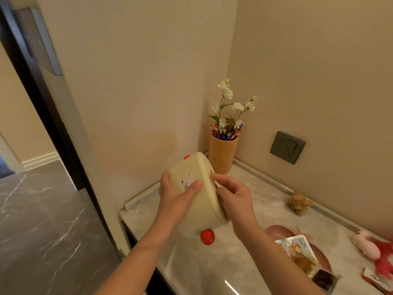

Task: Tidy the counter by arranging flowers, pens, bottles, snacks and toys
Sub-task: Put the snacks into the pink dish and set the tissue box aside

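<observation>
The task looks partly done: the flowers (231, 105) and a bundle of red and blue pens (226, 132) already stand together in a tan pen holder (222, 155) pushed into the corner of the counter (212, 269), and that holder serves as the landmark here. Just in front of the holder and slightly to its left, both hands hold a cream toy (196, 194) with red knobs above the counter's left end; the left hand (177, 199) cups its labelled back with the fingers (194, 186) wrapped onto the body, while the right hand (234, 196) pinches at the rim, its fingers closed on the toy's edge. Judging by this, the toy is not yet placed. Farther right of the holder, along the wall, a small wooden puzzle (298, 202) sits alone, and farther still, nearer the person, snack packets (302, 255) lie over a pink dish (278, 231), with a pink and red plush toy (374, 248) and another red packet (376, 281) at the right edge; these seem still loose and unsorted. No bottles are visible. The counter is pale grey marble with a raised lip along the wall. Beige walls meet behind the holder, a dark wall socket (287, 147) is mounted to its right, and to its left a dark door frame (42, 99) opens onto a grey veined floor (42, 220)
</observation>
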The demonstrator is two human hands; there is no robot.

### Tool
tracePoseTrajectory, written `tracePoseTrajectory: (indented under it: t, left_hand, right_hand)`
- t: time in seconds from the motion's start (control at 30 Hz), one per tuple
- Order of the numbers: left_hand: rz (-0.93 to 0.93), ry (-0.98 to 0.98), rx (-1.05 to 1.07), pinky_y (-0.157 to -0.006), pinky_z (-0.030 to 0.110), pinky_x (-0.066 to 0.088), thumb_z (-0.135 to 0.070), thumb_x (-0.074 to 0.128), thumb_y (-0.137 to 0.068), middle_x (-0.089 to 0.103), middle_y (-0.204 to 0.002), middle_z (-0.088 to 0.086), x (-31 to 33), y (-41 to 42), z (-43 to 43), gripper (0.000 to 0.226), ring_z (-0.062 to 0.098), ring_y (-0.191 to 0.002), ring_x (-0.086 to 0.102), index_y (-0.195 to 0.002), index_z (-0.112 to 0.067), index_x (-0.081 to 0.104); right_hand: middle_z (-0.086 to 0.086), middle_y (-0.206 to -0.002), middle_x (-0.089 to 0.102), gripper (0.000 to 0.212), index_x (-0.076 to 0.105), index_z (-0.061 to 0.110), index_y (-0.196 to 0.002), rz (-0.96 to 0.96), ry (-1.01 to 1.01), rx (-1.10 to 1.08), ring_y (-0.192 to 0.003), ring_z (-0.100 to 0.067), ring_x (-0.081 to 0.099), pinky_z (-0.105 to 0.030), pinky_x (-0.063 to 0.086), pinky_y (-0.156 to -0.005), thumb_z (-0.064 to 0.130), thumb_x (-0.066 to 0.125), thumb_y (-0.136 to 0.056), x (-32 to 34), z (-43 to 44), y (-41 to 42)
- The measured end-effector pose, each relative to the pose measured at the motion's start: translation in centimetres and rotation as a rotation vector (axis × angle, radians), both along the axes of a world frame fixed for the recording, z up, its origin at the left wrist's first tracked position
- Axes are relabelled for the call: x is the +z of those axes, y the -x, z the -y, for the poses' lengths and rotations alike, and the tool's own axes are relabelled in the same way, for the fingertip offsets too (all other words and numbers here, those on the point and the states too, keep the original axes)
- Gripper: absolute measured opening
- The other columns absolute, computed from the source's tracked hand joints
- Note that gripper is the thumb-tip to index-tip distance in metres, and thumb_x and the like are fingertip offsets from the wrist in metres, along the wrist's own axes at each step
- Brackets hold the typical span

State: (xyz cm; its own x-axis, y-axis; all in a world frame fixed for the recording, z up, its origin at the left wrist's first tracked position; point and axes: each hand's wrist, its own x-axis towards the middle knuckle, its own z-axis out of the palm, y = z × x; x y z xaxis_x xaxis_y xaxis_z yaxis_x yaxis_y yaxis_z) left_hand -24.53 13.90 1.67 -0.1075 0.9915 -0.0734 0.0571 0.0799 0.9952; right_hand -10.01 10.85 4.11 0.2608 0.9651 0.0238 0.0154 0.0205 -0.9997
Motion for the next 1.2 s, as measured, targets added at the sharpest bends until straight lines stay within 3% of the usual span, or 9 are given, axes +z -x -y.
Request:
tracePoseTrajectory:
  t: [0.13,0.27,0.43,0.6,0.73,0.87,0.97,1.1,1.2]
  left_hand:
    - [0.144,0.123,-0.040,-0.098,0.045,0.048,-0.074,0.075,-0.036,0.033,-0.147,0.003,1.1,-3.1,-1.2,0.130,0.024,-0.118,0.051,-0.143,-0.046,0.008]
    - [0.204,0.235,-0.179,-0.097,0.043,0.048,-0.079,0.076,-0.027,0.030,-0.150,0.003,1.3,-6.2,-2.1,0.145,0.021,-0.115,0.050,-0.146,-0.044,0.000]
    - [0.166,0.383,-0.369,-0.093,0.045,0.049,-0.081,0.076,-0.028,0.043,-0.139,0.005,1.8,-10.4,-2.8,0.149,0.028,-0.113,0.051,-0.146,-0.043,-0.006]
    - [0.256,0.479,-0.430,-0.077,0.041,0.052,-0.057,0.080,-0.058,0.054,-0.115,0.007,1.6,-12.8,-3.5,0.113,0.030,-0.100,0.057,-0.144,-0.041,0.007]
    - [0.275,0.484,-0.480,-0.093,0.050,0.049,-0.058,0.073,-0.062,0.065,-0.115,0.012,1.5,-13.5,-4.7,0.086,0.034,-0.104,0.061,-0.136,-0.028,0.040]
    - [0.503,0.633,-0.634,-0.090,0.044,0.051,-0.056,0.066,-0.069,0.072,-0.107,0.014,2.0,-12.8,-5.8,0.055,0.034,-0.099,0.066,-0.109,-0.018,0.072]
    - [0.597,0.718,-0.725,-0.074,0.039,0.053,-0.053,0.062,-0.069,0.071,-0.091,0.015,1.4,-12.5,-6.3,0.046,0.033,-0.077,0.068,-0.087,-0.014,0.076]
    - [0.605,0.738,-0.765,-0.064,0.037,0.054,-0.042,0.062,-0.075,0.068,-0.077,0.015,-0.1,-12.3,-6.4,0.034,0.031,-0.067,0.067,-0.076,-0.010,0.073]
    - [0.448,0.676,-0.760,-0.060,0.035,0.055,-0.042,0.063,-0.082,0.071,-0.079,0.013,-0.8,-12.2,-6.6,0.034,0.029,-0.068,0.069,-0.092,-0.011,0.072]
  right_hand:
    - [0.013,-0.103,0.074,0.034,0.074,0.023,-0.095,0.083,-0.103,-0.061,-0.096,-0.002,0.067,-0.026,0.054,-0.084,-0.004,0.058,-0.084,2.1,-0.4,-2.5]
    - [0.008,-0.097,0.074,0.039,0.064,0.026,-0.108,0.173,-0.139,-0.103,-0.093,-0.008,0.068,-0.027,0.055,-0.083,-0.004,0.059,-0.084,2.7,-0.4,-5.7]
    - [0.002,-0.091,0.072,0.054,0.051,0.032,-0.121,0.298,-0.161,-0.128,-0.072,-0.004,0.064,-0.017,0.051,-0.067,-0.007,0.056,-0.083,2.7,-0.6,-9.0]
    - [0.003,-0.100,0.069,0.057,0.050,0.033,-0.124,0.355,-0.140,-0.104,-0.071,-0.009,0.062,-0.025,0.052,-0.073,-0.008,0.052,-0.083,2.4,-0.9,-11.4]
    - [0.003,-0.091,0.071,0.042,0.059,0.032,-0.108,0.297,-0.242,-0.309,-0.079,-0.015,0.072,-0.031,0.057,-0.074,-0.002,0.052,-0.085,2.7,-0.8,-12.7]
    - [0.002,-0.117,0.063,0.033,0.055,0.027,-0.122,0.307,-0.072,-0.393,-0.111,-0.018,0.059,-0.036,0.051,-0.088,0.015,0.058,-0.092,2.3,-0.9,-14.0]
    - [0.002,-0.134,0.050,0.045,0.043,0.023,-0.138,0.209,0.252,-0.298,-0.114,-0.017,0.052,-0.036,0.045,-0.090,0.040,0.048,-0.097,1.1,-1.1,-13.6]
    - [-0.008,-0.125,0.056,0.046,0.035,0.028,-0.141,-0.010,0.318,-0.284,-0.098,-0.024,0.063,-0.033,0.053,-0.068,0.036,0.044,-0.096,0.5,-1.0,-12.8]
    - [-0.007,-0.133,0.049,0.062,0.028,0.031,-0.148,0.083,0.316,-0.297,-0.106,-0.027,0.059,-0.044,0.055,-0.087,0.022,0.055,-0.092,0.1,-0.9,-13.1]
